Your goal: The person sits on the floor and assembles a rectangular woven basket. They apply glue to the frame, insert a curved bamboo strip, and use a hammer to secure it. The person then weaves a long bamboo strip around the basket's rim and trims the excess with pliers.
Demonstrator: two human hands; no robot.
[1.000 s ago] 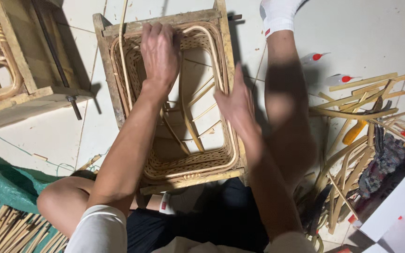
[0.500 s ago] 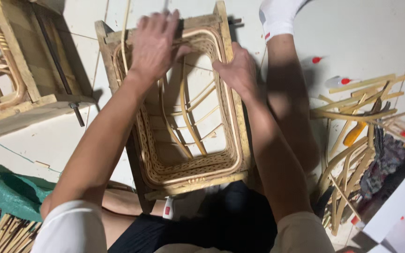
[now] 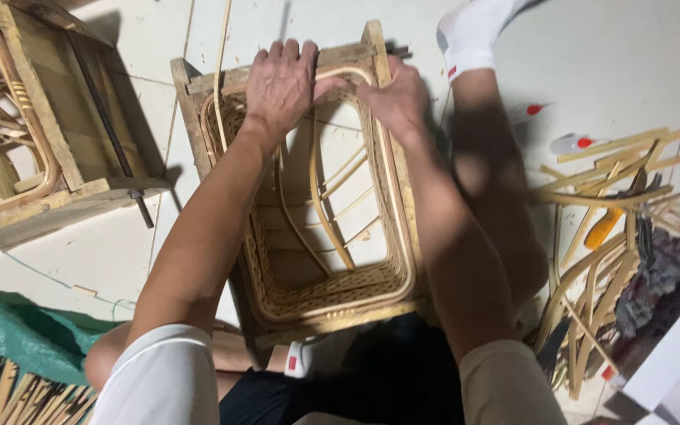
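A wooden stool frame [image 3: 391,189] with a woven rattan rim lies on the tiled floor between my legs, its open middle facing up. My left hand [image 3: 281,83] presses down on the far edge of the frame, fingers curled over the wooden rail. My right hand [image 3: 395,98] grips the far right corner, pinching the rattan rim there. A long thin cane strip [image 3: 220,63] rises from the far left corner of the weave. Loose cane strands [image 3: 320,205] cross the opening.
A second wooden frame with rattan [image 3: 37,134] lies at the upper left. A pile of bamboo sticks and tools [image 3: 615,236] sits at the right, with an orange-handled tool [image 3: 604,228]. A green sack [image 3: 5,334] and bundled canes [image 3: 9,393] are at the lower left.
Both hands have moved toward the far edge of the frame. The right hand went from the right side rail to the far right corner, close to the left hand.
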